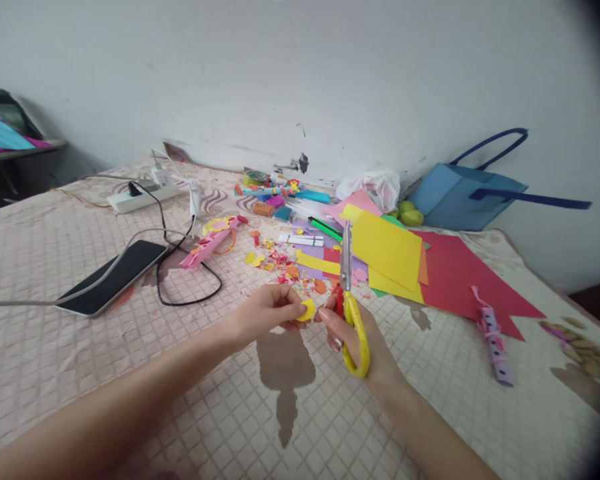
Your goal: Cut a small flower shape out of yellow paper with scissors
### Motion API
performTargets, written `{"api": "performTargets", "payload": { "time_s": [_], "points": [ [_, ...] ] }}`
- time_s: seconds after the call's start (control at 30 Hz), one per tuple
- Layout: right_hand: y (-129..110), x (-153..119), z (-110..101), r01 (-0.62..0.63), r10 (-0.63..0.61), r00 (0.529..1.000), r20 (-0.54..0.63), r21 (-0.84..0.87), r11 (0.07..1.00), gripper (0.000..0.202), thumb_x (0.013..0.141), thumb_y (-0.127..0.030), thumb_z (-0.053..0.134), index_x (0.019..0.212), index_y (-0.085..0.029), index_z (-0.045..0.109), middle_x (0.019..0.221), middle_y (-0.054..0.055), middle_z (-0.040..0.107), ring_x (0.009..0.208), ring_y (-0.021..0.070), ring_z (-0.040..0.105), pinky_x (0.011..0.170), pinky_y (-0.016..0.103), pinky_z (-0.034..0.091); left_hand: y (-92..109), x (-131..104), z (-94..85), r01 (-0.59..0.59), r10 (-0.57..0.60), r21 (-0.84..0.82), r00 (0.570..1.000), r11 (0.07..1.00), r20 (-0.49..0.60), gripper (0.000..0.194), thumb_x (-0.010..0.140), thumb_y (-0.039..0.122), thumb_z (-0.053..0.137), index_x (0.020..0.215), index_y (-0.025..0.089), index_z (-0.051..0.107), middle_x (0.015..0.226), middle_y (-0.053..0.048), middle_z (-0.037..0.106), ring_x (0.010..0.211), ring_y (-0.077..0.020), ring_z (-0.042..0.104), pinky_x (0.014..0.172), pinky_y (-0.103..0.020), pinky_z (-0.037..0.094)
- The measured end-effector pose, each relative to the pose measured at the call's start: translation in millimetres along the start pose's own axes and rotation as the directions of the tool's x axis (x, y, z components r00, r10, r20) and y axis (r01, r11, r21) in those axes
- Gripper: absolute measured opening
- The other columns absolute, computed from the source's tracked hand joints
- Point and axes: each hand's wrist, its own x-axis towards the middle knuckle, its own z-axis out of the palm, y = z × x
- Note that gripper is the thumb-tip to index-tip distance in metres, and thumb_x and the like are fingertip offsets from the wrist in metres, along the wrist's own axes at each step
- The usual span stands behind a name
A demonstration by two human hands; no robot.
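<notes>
My left hand (275, 308) pinches a small yellow paper piece (307, 310) between thumb and fingers. Just to its right, my right hand (353, 333) holds scissors (347, 267) with yellow handles, blades pointing away from me and looking closed. Something red shows beside the scissors at my right fingers; what it is I cannot make out. Beyond both hands lie scattered paper scraps (280, 260) in red, orange, pink and yellow. Yellow sheets (390, 250) rest right of the blades, over a large red sheet (470, 273).
A black phone (113, 277) and looped black cable lie at left, near a white power strip (145, 198). A pink paper craft (213, 243) sits behind. Markers and tape stand near the wall. At right are a blue bag (467, 197) and a purple paper roll (496, 347).
</notes>
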Motion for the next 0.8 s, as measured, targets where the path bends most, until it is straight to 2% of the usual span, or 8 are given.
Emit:
{"api": "performTargets", "payload": {
  "time_s": [0.13,0.27,0.4,0.53,0.63,0.73,0.8],
  "points": [
    [-3,0,0,0.008,-0.008,1.0,-0.007,-0.001,1.0,0.028,0.078,-0.043,0.061,0.074,-0.02,0.046,0.051,-0.009,0.042,0.039,0.0057,0.037,0.038,0.02,0.032,6,-1,-4.1,-0.018,0.018,-0.001,1.0,1.0,-0.003,0.024,0.071,0.033,0.069,0.07,0.013,0.055,0.069,-0.003,0.065,0.066,-0.0114,0.06,0.066,-0.025,0.049],
    [-3,0,1,-0.002,0.002,1.0,0.007,-0.006,1.0,0.027,0.073,-0.038,0.066,0.078,-0.02,0.047,0.056,-0.008,0.046,0.041,0.0053,0.038,0.038,0.019,0.033,3,-2,-1.7,-0.007,-0.001,0.103,0.997,0.995,0.08,0.021,0.072,0.03,0.067,0.069,0.013,0.056,0.064,-0.001,0.062,0.059,-0.0087,0.057,0.059,-0.021,0.045],
    [2,1,2,-0.025,0.026,1.0,0.011,-0.035,0.999,0.024,0.072,-0.031,0.066,0.078,-0.02,0.047,0.061,-0.008,0.048,0.042,0.0049,0.038,0.038,0.019,0.033,-3,-3,2.0,-0.05,0.028,0.161,0.991,0.986,0.134,0.018,0.074,0.026,0.064,0.066,0.013,0.056,0.059,0.001,0.059,0.055,-0.0068,0.053,0.054,-0.019,0.04],
    [6,3,1,-0.005,0.005,1.0,0.0,-0.041,0.999,0.022,0.074,-0.03,0.064,0.078,-0.02,0.045,0.062,-0.007,0.049,0.042,0.0052,0.038,0.039,0.019,0.033,-3,-2,4.6,-0.051,0.047,0.118,0.998,0.992,0.036,0.017,0.074,0.026,0.065,0.068,0.013,0.056,0.06,0.001,0.06,0.055,-0.0065,0.054,0.054,-0.018,0.04],
    [6,3,-1,0.016,-0.016,1.0,-0.026,-0.013,1.0,0.024,0.074,-0.033,0.065,0.078,-0.021,0.045,0.066,-0.006,0.051,0.044,0.0059,0.04,0.04,0.02,0.035,-5,-1,7.7,-0.001,0.001,0.025,1.0,1.0,-0.002,0.02,0.072,0.03,0.068,0.071,0.013,0.058,0.065,-0.001,0.064,0.059,-0.0085,0.058,0.058,-0.02,0.044],
    [4,3,-1,0.022,-0.023,0.999,-0.046,-0.015,1.0,0.027,0.074,-0.038,0.066,0.078,-0.021,0.045,0.058,-0.008,0.047,0.041,0.0065,0.039,0.039,0.021,0.034,-8,0,8.7,0.033,-0.037,-0.092,0.998,0.995,-0.043,0.023,0.07,0.032,0.07,0.071,0.013,0.057,0.068,-0.002,0.066,0.063,-0.0103,0.061,0.063,-0.023,0.047],
    [3,2,-1,0.011,-0.012,1.0,-0.027,-0.023,1.0,0.028,0.077,-0.044,0.062,0.076,-0.021,0.045,0.052,-0.009,0.042,0.04,0.007,0.038,0.039,0.02,0.033,-7,1,6.2,0.008,-0.021,-0.149,0.996,0.989,-0.089,0.023,0.07,0.031,0.071,0.073,0.013,0.057,0.071,-0.003,0.067,0.066,-0.0109,0.062,0.066,-0.024,0.049]
  ]
}}
